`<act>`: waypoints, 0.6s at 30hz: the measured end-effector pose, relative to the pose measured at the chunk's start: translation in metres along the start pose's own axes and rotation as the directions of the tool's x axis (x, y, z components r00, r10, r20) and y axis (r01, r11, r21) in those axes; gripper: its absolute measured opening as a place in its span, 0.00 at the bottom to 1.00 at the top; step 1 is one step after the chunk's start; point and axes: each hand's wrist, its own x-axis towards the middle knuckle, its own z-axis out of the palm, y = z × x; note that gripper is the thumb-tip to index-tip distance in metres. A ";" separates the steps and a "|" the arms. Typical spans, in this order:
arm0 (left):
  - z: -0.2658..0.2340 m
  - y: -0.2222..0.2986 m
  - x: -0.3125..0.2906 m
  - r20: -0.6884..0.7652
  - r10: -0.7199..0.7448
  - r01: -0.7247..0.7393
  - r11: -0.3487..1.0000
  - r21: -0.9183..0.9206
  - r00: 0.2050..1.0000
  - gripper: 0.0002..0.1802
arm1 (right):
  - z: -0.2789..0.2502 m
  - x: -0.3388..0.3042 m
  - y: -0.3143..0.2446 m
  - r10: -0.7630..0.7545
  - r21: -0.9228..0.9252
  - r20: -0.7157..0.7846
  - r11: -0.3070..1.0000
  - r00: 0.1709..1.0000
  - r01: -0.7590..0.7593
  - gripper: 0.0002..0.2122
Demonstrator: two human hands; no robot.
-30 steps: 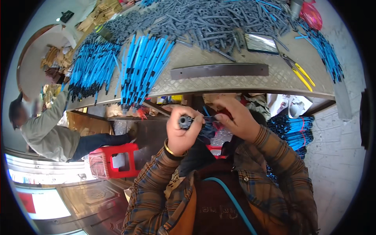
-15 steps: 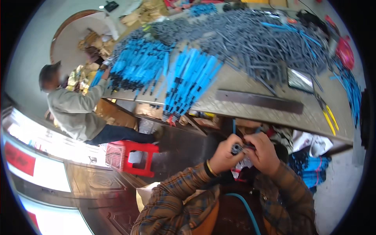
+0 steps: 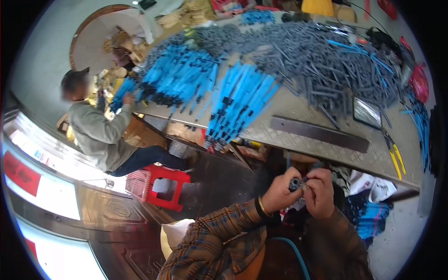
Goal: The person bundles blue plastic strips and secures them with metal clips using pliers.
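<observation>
My left hand (image 3: 279,192) is closed round a small dark grey piece (image 3: 295,185) with a round, hollow-looking end that faces up. Close against it, my right hand (image 3: 319,195) is pinched with fingertips and thumb at that piece; a thin dark part shows between the two hands. How far the piece runs on inside my fingers is hidden. Both hands are in front of the table's near edge, above my lap. On the table beyond lie a fanned bundle of blue rods (image 3: 242,100) with black fittings and a long dark bar (image 3: 319,134).
A large heap of grey plastic parts (image 3: 322,65) covers the table's back. More blue rods (image 3: 179,77) lie left of the fan. Yellow-handled pliers (image 3: 395,156) rest at the right. A co-worker (image 3: 95,126) works at the left by a red stool (image 3: 170,186). Blue bundles (image 3: 373,214) sit below the table.
The whole view has shifted, so the table and my hands appear further right and lower. My right fingers have changed their pinch at the piece. The co-worker's hand has drawn back from the pile.
</observation>
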 end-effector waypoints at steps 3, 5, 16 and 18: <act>0.003 -0.004 0.005 -0.074 0.174 -0.162 0.976 0.143 0.982 0.12 | -0.007 0.013 -0.002 -0.157 -0.138 0.043 0.977 0.987 0.161 0.06; 0.001 0.002 0.003 -0.046 0.119 -0.114 0.988 0.109 0.992 0.12 | -0.017 0.026 -0.003 -0.175 -0.166 0.155 0.966 0.972 0.201 0.04; 0.015 -0.010 0.004 0.140 0.035 -0.025 0.997 -0.067 0.990 0.10 | -0.076 0.013 0.047 0.347 -0.083 0.281 0.938 0.895 -0.338 0.06; 0.016 -0.011 -0.001 0.120 0.024 -0.009 0.992 -0.127 0.992 0.10 | -0.123 0.009 0.077 0.186 -0.423 -0.096 0.882 0.978 -0.210 0.07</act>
